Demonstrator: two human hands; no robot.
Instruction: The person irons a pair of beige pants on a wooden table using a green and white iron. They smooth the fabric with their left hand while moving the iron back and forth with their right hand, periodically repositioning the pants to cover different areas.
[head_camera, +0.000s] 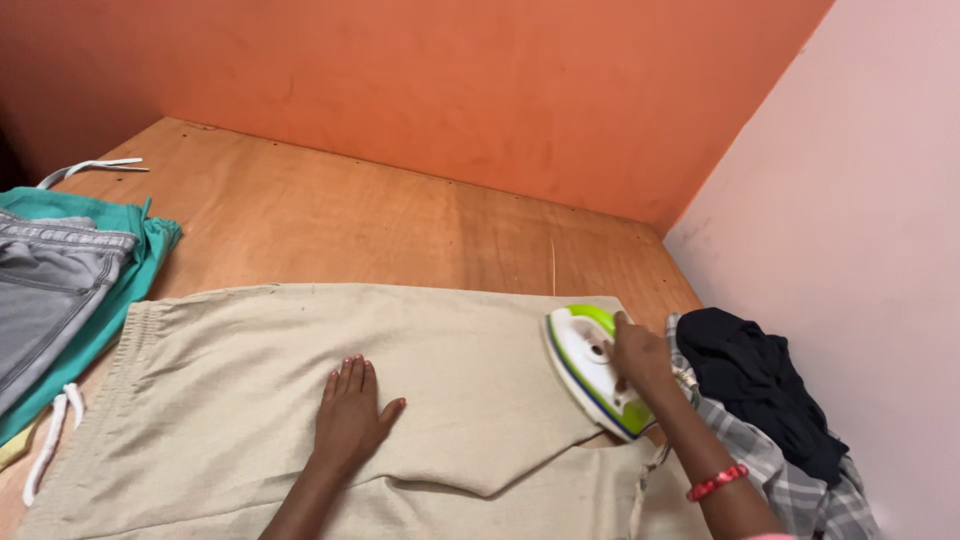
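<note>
Now the left hand (350, 415) lies flat, fingers spread, on the beige cloth (230, 400) — right hand (640, 355) grips the iron (590, 370) at the cloth's right edge.

Orange and pink walls meeting at a corner above a wooden work surface.

A matte orange wall (450, 80) is running across the back, joining a pale pink wall (850, 200) that is closing in the right side. Below them, a plywood tabletop (380, 220) is stretching wall to wall, its reddish-brown grain catching soft, even indoor light, with faint scuffs showing on the orange paint.
</note>
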